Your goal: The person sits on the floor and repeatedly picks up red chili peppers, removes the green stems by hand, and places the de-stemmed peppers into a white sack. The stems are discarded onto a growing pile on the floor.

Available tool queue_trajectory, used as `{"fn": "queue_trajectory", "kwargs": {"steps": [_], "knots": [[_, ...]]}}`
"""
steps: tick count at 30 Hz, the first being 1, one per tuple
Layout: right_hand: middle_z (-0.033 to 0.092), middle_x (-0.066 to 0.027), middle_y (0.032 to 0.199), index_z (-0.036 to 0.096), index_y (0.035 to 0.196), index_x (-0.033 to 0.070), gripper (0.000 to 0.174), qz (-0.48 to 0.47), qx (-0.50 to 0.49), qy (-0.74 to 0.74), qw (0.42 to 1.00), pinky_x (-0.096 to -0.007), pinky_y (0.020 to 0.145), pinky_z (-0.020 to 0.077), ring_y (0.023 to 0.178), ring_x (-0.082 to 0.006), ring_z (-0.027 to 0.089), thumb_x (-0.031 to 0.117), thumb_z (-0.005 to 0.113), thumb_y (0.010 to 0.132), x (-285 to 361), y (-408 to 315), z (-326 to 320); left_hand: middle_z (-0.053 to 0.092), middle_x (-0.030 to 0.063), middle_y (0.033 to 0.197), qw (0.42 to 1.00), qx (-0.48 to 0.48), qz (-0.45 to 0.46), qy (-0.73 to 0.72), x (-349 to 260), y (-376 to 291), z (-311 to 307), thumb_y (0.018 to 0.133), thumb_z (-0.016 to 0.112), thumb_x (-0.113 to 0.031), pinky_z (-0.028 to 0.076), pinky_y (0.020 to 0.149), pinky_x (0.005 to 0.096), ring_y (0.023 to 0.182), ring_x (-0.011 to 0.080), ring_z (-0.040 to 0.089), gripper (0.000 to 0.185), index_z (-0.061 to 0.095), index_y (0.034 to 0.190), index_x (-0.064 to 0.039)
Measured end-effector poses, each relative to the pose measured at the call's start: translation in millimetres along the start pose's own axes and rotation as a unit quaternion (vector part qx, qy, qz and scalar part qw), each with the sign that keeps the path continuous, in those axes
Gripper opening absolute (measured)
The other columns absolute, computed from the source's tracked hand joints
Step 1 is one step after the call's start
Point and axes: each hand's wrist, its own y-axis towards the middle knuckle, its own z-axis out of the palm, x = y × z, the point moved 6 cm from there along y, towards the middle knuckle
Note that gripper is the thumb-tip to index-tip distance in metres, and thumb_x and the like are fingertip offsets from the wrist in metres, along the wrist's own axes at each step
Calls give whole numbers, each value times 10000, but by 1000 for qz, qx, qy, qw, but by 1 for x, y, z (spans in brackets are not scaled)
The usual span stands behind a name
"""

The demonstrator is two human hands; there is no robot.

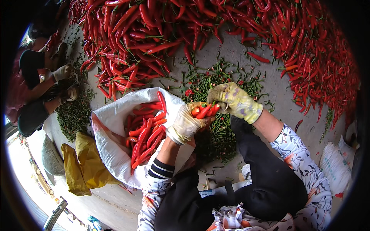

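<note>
My left hand [188, 121], in a pale work glove, grips a small bunch of red chili peppers [205, 111]. Some of their cut ends face up, and a green stem shows on at least one. At that bunch, the curled fingers of my right hand [235, 101], in a yellow patterned glove, pinch at a pepper's stem end; the fingertips are partly hidden. Left of my left wrist, a white woven sack [107, 135] stands with its mouth wide, holding several loose red peppers [147, 135]. Green pepper stems [222, 135] lie heaped on the floor beneath my hands.
A large pile of red peppers [133, 37] curves across the far side and continues down the right [309, 63]. At left, another person's gloved hand [62, 72] is above a second stem heap [72, 115]. Yellow sacks [92, 164] lie beside the white sack; filled bags [335, 164] sit at right.
</note>
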Motion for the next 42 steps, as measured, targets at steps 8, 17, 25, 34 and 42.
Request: {"fn": "queue_trajectory", "kwargs": {"steps": [8,17,25,34,42], "knots": [[625,-178,798,622,894,49,395,-154,130,-542,816,-403,700,476,778,-339,619,440,564,902,39,-1,21,650,43,773,931,-16,203,303,-13,0,-9,780,701,-51,473,619,268,658,115,565,209,685,988,-71],[570,-150,703,584,809,20,304,-255,209,-450,830,-367,612,437,661,-293,571,309,606,899,24,-1,30,591,60,618,967,44,90,234,3,-5,-1,748,772,-235,450,552,302,568,138,553,279,666,929,-50],[611,-30,790,621,927,7,280,-121,231,-245,934,-280,706,456,760,-94,537,279,555,942,8,6,17,660,-13,815,986,79,6,145,-6,-10,-1,724,798,-108,475,652,232,731,41,547,332,669,1014,-9],[630,-34,750,641,860,26,237,-122,109,-343,925,-306,674,472,741,-124,589,260,606,881,20,7,15,636,15,806,993,82,3,86,-16,-15,-3,721,799,-129,484,670,254,709,87,567,372,644,1033,3],[616,-184,962,605,1027,13,307,-170,-78,-553,812,-416,801,480,919,-366,601,265,586,852,21,-1,-12,649,52,989,834,-97,103,-534,13,9,-54,872,659,-144,567,628,350,845,151,626,378,534,1221,-68]]}}
